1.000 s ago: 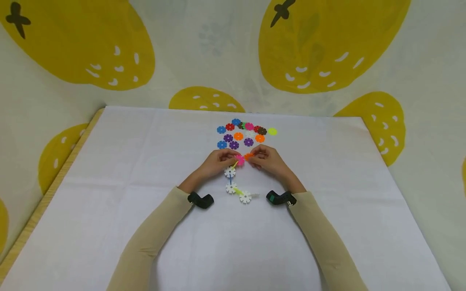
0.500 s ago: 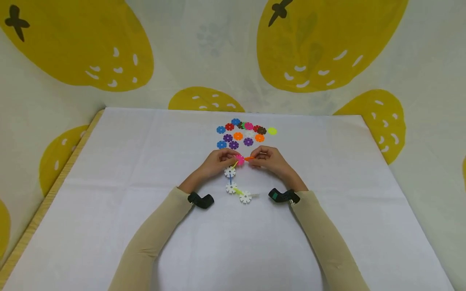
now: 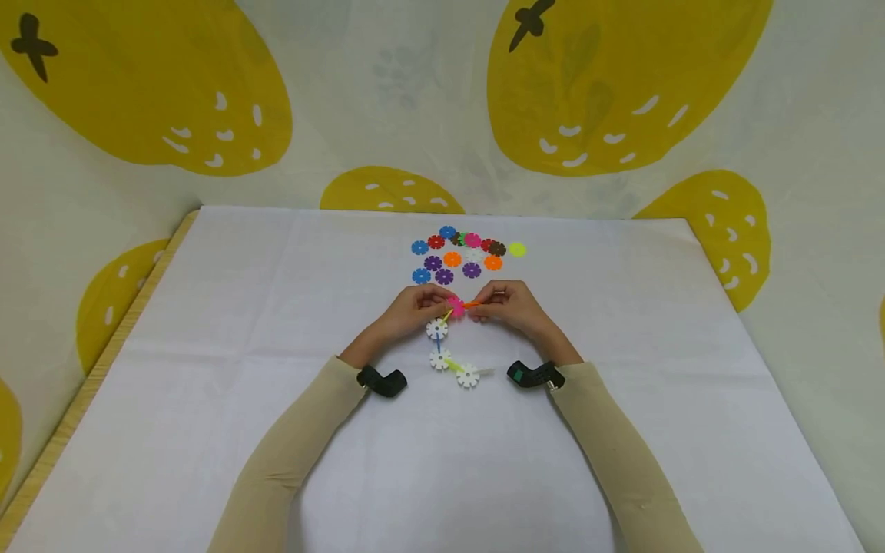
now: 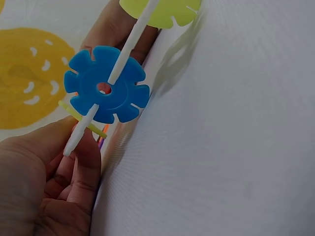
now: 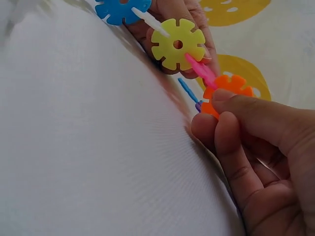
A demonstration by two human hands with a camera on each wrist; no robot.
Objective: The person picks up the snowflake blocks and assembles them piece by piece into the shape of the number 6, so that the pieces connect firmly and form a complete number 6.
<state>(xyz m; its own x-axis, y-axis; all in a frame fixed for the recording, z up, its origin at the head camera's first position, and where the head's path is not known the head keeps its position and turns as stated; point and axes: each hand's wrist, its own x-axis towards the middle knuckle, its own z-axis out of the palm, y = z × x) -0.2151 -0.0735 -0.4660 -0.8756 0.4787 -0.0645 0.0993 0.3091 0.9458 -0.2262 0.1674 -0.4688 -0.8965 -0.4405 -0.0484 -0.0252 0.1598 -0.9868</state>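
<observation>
My left hand pinches the end of a bent chain of notched plastic discs, at the pink disc. From there the chain runs through a yellow disc, a white disc, a blue disc and further white and yellow discs, curving toward the person. Between thumb and fingers my right hand pinches an orange disc. Its edge meets the pink disc's edge in the right wrist view; how deep the notches sit together is hidden by the thumb.
Beyond the hands lie several loose discs, among them a purple disc, an orange one and a lime one. A white cloth covers the table. A patterned curtain stands behind it.
My right hand has turned the orange disc from facing the head camera to nearly edge-on and brought it left against the pink disc. The left hand stays almost still.
</observation>
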